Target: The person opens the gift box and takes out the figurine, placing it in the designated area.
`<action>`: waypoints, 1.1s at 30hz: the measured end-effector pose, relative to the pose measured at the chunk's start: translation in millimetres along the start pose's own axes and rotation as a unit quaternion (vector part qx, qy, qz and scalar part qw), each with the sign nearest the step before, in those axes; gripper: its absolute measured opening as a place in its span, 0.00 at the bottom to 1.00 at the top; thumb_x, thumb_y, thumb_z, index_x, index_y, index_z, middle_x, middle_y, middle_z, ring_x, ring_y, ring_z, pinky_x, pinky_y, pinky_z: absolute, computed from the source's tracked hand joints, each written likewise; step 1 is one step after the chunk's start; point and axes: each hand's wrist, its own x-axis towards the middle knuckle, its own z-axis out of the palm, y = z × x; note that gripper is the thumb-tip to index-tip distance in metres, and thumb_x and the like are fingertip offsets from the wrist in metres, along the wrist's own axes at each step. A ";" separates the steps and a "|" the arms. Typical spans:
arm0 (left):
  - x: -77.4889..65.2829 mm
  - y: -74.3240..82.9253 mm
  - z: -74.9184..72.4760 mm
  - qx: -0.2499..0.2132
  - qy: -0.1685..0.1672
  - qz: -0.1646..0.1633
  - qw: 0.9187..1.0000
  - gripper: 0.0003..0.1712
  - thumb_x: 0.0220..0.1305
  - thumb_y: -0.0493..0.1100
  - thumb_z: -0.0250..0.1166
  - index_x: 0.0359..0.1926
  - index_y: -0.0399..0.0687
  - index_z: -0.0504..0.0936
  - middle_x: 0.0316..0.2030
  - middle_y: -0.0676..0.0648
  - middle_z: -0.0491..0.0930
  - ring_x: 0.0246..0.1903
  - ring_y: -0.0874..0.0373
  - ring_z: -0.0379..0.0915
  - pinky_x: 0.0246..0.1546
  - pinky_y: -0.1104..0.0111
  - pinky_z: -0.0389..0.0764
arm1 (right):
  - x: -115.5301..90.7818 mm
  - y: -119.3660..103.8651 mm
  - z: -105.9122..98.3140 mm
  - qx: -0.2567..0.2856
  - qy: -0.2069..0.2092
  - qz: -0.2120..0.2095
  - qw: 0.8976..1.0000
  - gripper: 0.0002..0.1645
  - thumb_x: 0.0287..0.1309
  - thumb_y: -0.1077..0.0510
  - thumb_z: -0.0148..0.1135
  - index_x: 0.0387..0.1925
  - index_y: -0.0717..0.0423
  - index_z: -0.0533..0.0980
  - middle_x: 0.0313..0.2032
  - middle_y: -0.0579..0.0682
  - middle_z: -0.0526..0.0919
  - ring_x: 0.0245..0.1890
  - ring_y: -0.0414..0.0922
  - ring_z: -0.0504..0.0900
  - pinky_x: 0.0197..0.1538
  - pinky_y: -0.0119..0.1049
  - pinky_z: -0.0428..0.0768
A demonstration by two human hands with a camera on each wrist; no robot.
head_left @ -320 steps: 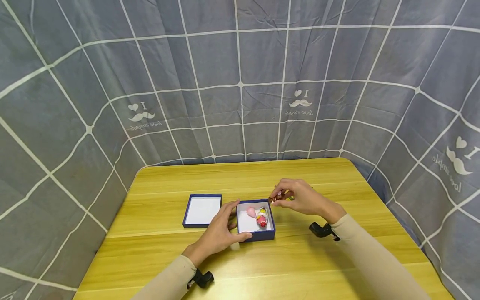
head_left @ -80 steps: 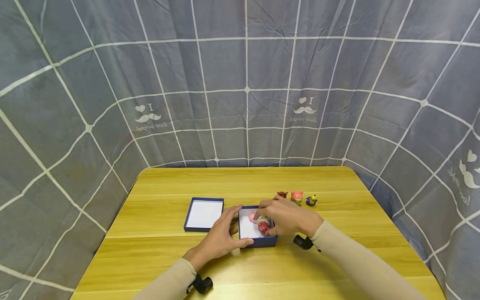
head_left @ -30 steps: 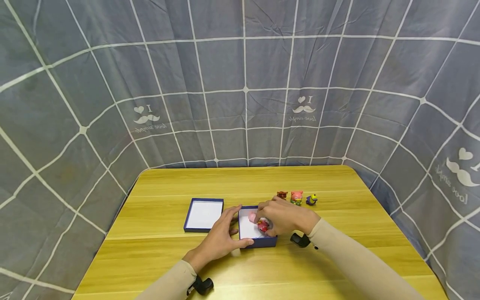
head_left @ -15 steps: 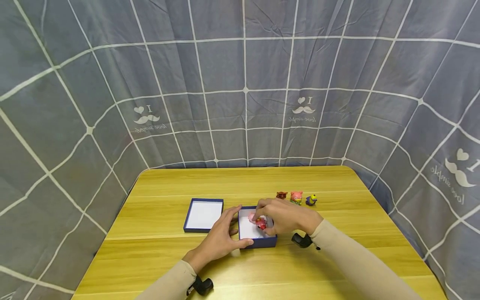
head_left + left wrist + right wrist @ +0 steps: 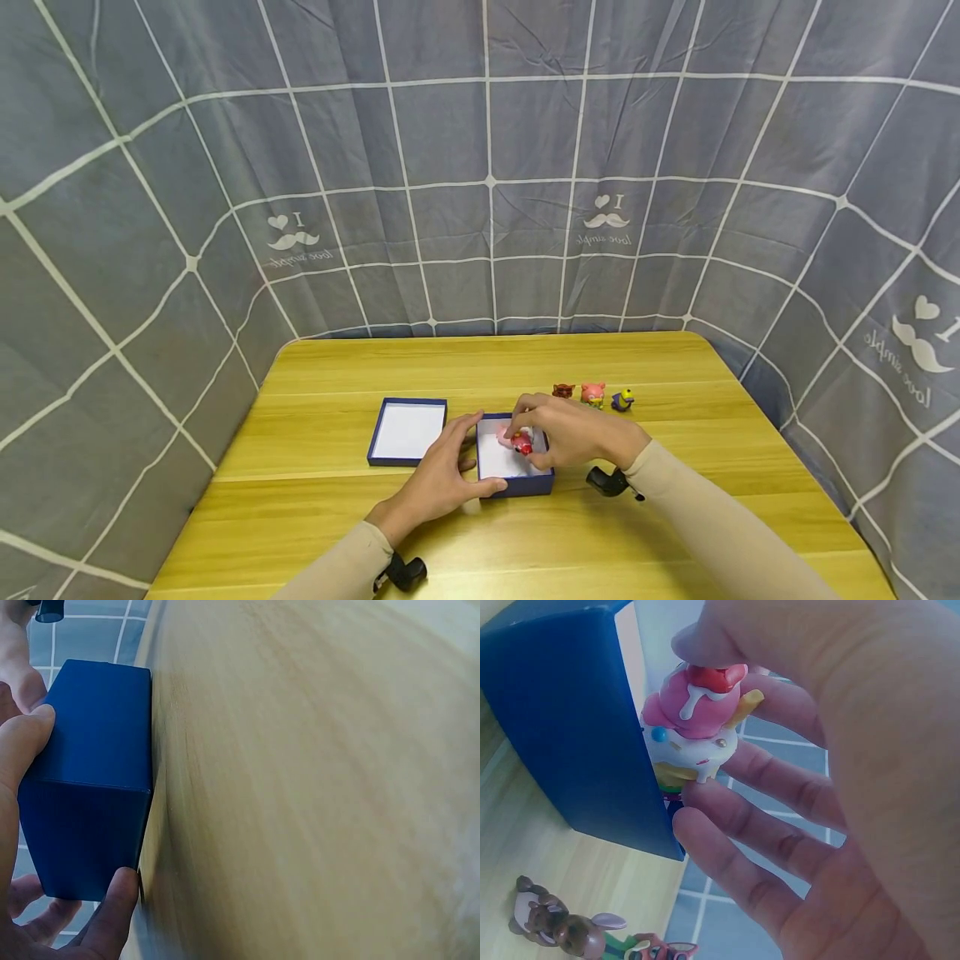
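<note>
In the head view my left hand [image 5: 438, 475] grips the left side of the blue box [image 5: 517, 485], thumb at its front wall. The left wrist view shows that thumb and fingers around the blue walls of the box [image 5: 90, 727]. My right hand [image 5: 566, 429] reaches in from the right and holds a pink and white ice-cream figurine [image 5: 521, 443] between thumb and fingers. Up close, the figurine [image 5: 697, 712] has a red top, white icing and a yellow stick, and its lower end is partly hidden. A pale pink piece [image 5: 502, 434] lies beside it in the box.
Behind the right hand stand a brown figurine [image 5: 563, 390], a pink one [image 5: 592, 394] and a yellow and purple one [image 5: 622, 400]. The box lid [image 5: 408, 432] lies left of the box, white inside up. A grey checked curtain [image 5: 480, 250] surrounds the wooden table [image 5: 337, 517].
The brown figurine, earlier in my right hand, stands on the table. The right hand has moved into the box, taken hold of the ice-cream figurine and shifted it slightly left. The left hand stays put.
</note>
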 end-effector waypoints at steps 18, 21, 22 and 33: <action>0.6 -0.6 0.4 -0.016 -0.005 0.004 1.000 0.67 0.66 0.68 0.86 0.93 0.47 0.62 0.87 0.40 0.67 0.85 0.40 0.70 0.77 0.54 0.89 | -1.9 0.7 1.1 0.036 0.014 -0.007 0.999 0.27 0.71 0.56 0.81 0.69 0.48 0.90 0.64 0.46 0.85 0.59 0.45 0.86 0.64 0.41 0.93; 0.9 -0.7 0.7 -0.027 -0.007 0.003 1.000 0.67 0.67 0.66 0.87 0.93 0.47 0.61 0.87 0.39 0.67 0.84 0.40 0.71 0.76 0.56 0.90 | -1.7 1.3 2.3 0.056 0.014 -0.008 0.998 0.28 0.71 0.57 0.80 0.71 0.47 0.89 0.64 0.46 0.84 0.57 0.45 0.87 0.62 0.41 0.95; 1.1 -0.8 0.8 -0.032 -0.008 0.002 0.999 0.67 0.67 0.66 0.87 0.93 0.47 0.61 0.87 0.38 0.66 0.84 0.39 0.71 0.75 0.57 0.91 | -1.7 1.6 2.7 0.065 0.014 -0.008 0.998 0.29 0.71 0.58 0.80 0.71 0.48 0.89 0.64 0.47 0.84 0.57 0.45 0.87 0.62 0.42 0.96; 1.6 -0.9 0.4 -0.045 -0.011 0.003 0.999 0.67 0.67 0.64 0.87 0.93 0.46 0.60 0.87 0.39 0.66 0.83 0.40 0.72 0.74 0.60 0.91 | -3.6 2.2 4.0 0.127 0.023 -0.012 0.992 0.29 0.71 0.61 0.78 0.72 0.49 0.88 0.64 0.48 0.83 0.56 0.40 0.87 0.62 0.40 0.97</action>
